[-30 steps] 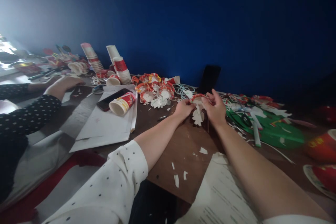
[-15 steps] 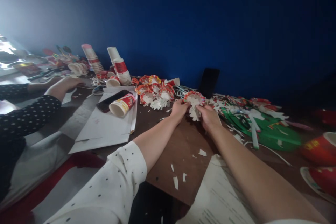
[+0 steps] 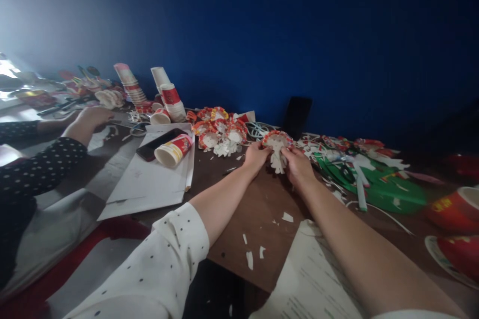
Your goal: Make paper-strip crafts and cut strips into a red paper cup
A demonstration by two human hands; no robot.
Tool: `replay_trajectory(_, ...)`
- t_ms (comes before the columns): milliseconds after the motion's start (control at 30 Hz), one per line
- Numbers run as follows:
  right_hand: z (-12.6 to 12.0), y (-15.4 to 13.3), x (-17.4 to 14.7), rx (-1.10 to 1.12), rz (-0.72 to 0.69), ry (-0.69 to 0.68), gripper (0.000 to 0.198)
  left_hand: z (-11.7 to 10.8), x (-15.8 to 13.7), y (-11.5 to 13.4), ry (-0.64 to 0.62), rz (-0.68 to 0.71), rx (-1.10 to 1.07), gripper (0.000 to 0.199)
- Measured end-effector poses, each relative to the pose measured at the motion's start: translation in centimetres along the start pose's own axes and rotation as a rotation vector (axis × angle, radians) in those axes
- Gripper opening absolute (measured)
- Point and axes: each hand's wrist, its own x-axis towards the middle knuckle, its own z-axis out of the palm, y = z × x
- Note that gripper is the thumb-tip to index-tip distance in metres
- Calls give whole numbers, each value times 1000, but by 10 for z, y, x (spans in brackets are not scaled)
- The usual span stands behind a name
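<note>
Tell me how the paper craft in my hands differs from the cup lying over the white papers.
The paper craft is pinched between your left hand and right hand; the cup lies on its side, untouched. The craft has a bumpy red edge; the cup's rim is smooth and pale. The craft ends in jagged white pieces; the cup looks uncut. Both show red and white.

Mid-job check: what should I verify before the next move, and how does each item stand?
1. Left hand gripping the cut-paper piece: ok.
2. Right hand gripping its other side: ok.
3. Brown tabletop free of scraps: not ok; white scraps lie there.
4. Co-worker's hand clear of the piece: ok, well to the left.
5. Underside of the piece undamaged: cannot tell, hidden.
</note>
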Motion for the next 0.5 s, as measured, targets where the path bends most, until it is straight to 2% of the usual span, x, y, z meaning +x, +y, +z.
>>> replay_trajectory(67,1,-3,-1,92,87,10,26,0,0,1,9,-11,11,15)
replay_trajectory(133,1,-3,-1,104,94,23,24,-1,-1,2,15,-13,29,15)
replay_trajectory(500,-2,1,2,35,-11,42,27,-2,-3,6,5,6,106,14)
